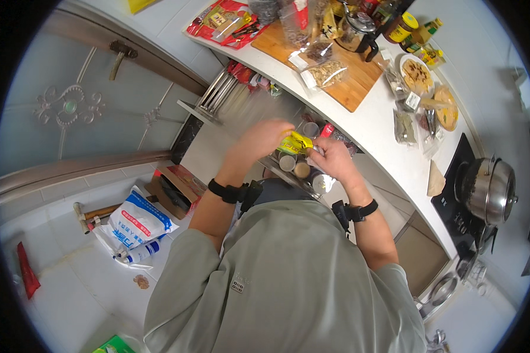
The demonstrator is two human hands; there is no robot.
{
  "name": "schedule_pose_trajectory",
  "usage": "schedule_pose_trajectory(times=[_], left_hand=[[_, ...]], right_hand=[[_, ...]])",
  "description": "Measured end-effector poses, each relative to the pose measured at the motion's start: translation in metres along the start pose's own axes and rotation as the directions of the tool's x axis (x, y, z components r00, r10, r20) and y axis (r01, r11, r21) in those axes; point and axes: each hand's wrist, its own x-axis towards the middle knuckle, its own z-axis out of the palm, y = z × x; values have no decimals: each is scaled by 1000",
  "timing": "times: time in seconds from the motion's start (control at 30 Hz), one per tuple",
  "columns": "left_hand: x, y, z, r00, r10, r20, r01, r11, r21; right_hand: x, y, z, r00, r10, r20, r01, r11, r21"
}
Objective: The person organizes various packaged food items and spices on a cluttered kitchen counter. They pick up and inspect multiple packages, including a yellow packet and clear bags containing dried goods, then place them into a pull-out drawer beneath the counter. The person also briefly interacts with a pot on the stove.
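Above an open drawer (247, 112), my two hands are on a small yellow-and-green packet (293, 143). My right hand (334, 159) grips its right end between thumb and fingers. At the packet's other end is my left hand (267, 137), blurred, with its fingers curled onto the plastic. Lidded jars and a can (321, 182) stand in the drawer just below the packet. A clear plastic cup or jar (310, 129) lies behind it, beside a red package (327, 130).
On the white counter (366, 128) lie a wooden cutting board (357, 88), bags of dried food (327, 74), a glass pot (357, 28) and a plate of food (417, 75). A steel pot (486, 189) is on the black cooktop (450, 207). A cardboard box (176, 189) sits left, on the floor.
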Motion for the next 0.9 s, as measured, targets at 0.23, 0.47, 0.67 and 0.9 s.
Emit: schedule_pose_trajectory(times=[0.23, 0.47, 0.67, 0.9], left_hand=[[7, -22, 11, 639, -678, 363, 625, 183, -759], [45, -91, 85, 649, -705, 288, 577, 209, -790], [79, -156, 104, 788, -557, 263, 575, 818, 9], [130, -179, 95, 818, -550, 170, 562, 827, -24]], right_hand=[[39, -22, 51, 994, -39, -98, 1, 930, -369], [68, -14, 87, 995, 86, 59, -54, 909, -413], [65, -9, 73, 960, 279, 37, -256, 920, -298], [33, -13, 43, 858, 503, -103, -513, 830, -221]])
